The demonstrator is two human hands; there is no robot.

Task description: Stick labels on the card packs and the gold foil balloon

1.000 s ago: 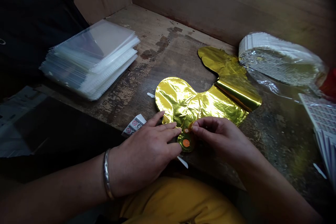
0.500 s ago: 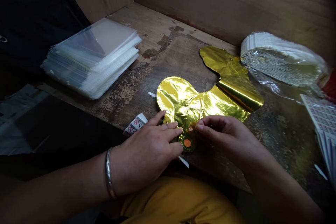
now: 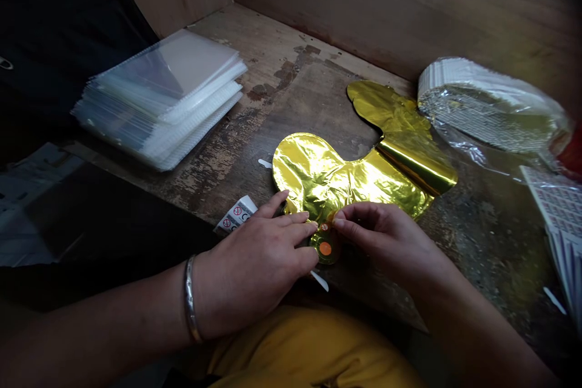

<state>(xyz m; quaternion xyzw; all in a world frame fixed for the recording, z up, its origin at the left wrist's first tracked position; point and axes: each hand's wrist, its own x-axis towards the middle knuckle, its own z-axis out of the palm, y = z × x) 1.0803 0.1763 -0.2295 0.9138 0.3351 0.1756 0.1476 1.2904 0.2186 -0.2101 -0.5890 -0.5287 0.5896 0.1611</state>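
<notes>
A shiny gold foil balloon (image 3: pixel 359 179), flat and partly folded over at its right, lies on the worktop. My left hand (image 3: pixel 259 254), a silver bangle at its wrist, rests on the balloon's near left edge, fingers stretched out. Between the thumb and forefinger of my right hand (image 3: pixel 382 230) is a small clear sticker (image 3: pixel 324 227) with a tiny printed mark, held at the balloon's narrow neck. On the rounded tab below is an orange dot (image 3: pixel 325 248). Beside my left fingers lies a sheet of printed warning labels (image 3: pixel 236 213), partly covered by the hand.
Clear plastic sleeves (image 3: pixel 168 97) are stacked at the back left. A plastic-wrapped bundle of white strips (image 3: pixel 486 103) sits at the right, above printed sheets (image 3: pixel 555 212). Small white slips (image 3: pixel 319 280) lie about. Wooden panels (image 3: pixel 386 6) close off the back.
My right hand has moved slightly left and down with the sticker, closer to my left fingertips. The left hand and the balloon stay nearly in place.
</notes>
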